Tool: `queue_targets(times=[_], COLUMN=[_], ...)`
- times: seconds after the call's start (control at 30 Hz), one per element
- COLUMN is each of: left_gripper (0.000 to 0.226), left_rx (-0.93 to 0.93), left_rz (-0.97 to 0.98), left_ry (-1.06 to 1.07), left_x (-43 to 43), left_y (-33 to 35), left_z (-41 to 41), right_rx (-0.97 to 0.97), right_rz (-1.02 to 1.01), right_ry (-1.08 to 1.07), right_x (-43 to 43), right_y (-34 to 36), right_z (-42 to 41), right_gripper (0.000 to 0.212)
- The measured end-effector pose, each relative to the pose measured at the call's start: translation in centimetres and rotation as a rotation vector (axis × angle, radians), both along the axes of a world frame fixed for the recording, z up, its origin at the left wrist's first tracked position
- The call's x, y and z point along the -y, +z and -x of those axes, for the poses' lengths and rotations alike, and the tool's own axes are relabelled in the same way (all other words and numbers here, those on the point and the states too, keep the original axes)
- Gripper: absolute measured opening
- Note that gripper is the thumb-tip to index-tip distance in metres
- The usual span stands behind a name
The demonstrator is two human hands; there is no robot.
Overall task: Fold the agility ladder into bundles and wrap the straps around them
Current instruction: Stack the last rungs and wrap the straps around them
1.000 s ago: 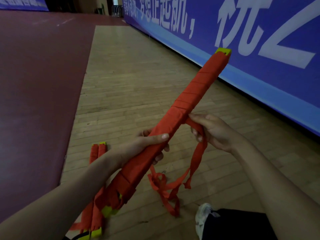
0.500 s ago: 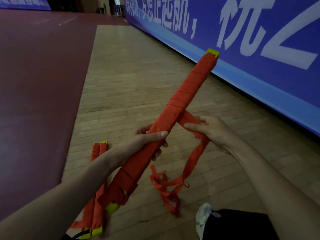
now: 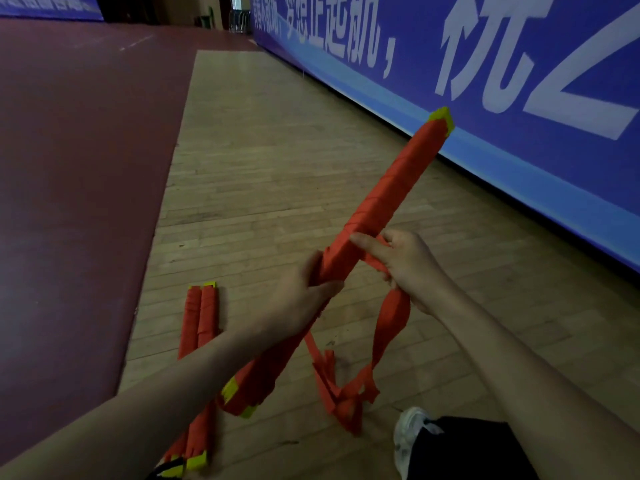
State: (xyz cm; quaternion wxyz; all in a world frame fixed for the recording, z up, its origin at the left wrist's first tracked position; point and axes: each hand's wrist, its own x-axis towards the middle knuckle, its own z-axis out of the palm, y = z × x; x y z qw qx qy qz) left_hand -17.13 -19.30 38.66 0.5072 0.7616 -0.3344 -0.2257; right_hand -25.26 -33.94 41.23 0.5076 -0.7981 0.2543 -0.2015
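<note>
Fingers [image 3: 313, 268] of the left hand [image 3: 294, 313] curl round the orange bundle [image 3: 391, 199] while the right hand [image 3: 412, 268] pinches its loose strap [image 3: 393, 320].

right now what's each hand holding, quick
Left hand: closed around the middle of the red bundle.
Right hand: holding the loose red strap beside the bundle, forefinger stretched onto the bundle.

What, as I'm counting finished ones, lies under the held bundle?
Two wrapped bundles lie side by side on the floor; the left forearm and held bundle hide their middles.
</note>
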Motion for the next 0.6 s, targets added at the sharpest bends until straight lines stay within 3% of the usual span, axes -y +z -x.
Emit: queue_targets(times=[0.13, 0.27, 0.43, 0.6], left_gripper=[0.037, 0.045, 0.047, 0.057], left_rx=[0.543, 0.825, 0.902, 0.766], left_rz=[-0.281, -0.322, -0.301, -0.266], left_ry=[0.072, 0.075, 0.065, 0.048], left_x=[-0.4, -0.5, -0.4, -0.4], left_y=[-0.6, -1.7, -1.8, -1.1], left_z=[1.5, 1.6, 1.4, 1.2], right_rx=[-0.016, -0.008, 0.016, 0.093], right_rz=[-0.066, -0.143, -0.201, -0.283], right_ry=[-0.068, -0.106, -0.155, -0.146], right_x=[-0.2, -0.6, -0.6, -0.5], right_y=[-0.7, -0.8, -0.8, -0.8], right_z=[-0.7, -0.8, -0.7, -0.7], right_gripper=[0.050, 0.051, 0.044, 0.040])
